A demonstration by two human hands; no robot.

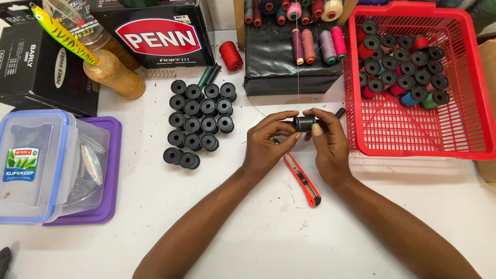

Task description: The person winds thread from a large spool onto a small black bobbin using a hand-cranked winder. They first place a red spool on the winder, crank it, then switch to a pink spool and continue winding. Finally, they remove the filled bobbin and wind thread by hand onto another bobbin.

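Note:
Both hands hold one small black spool above the white table. My left hand pinches its left end and my right hand grips its right end. A thin pale thread runs from the spool up toward the thread cones at the back. Under my hands lies a red and black utility knife. A group of several empty black spools stands to the left of my left hand.
A red plastic basket at the right holds several wound spools. At the left sits a clear lidded box on a purple lid. Behind are black cartons, a red thread cone, an amber bottle and coloured cones on a black case.

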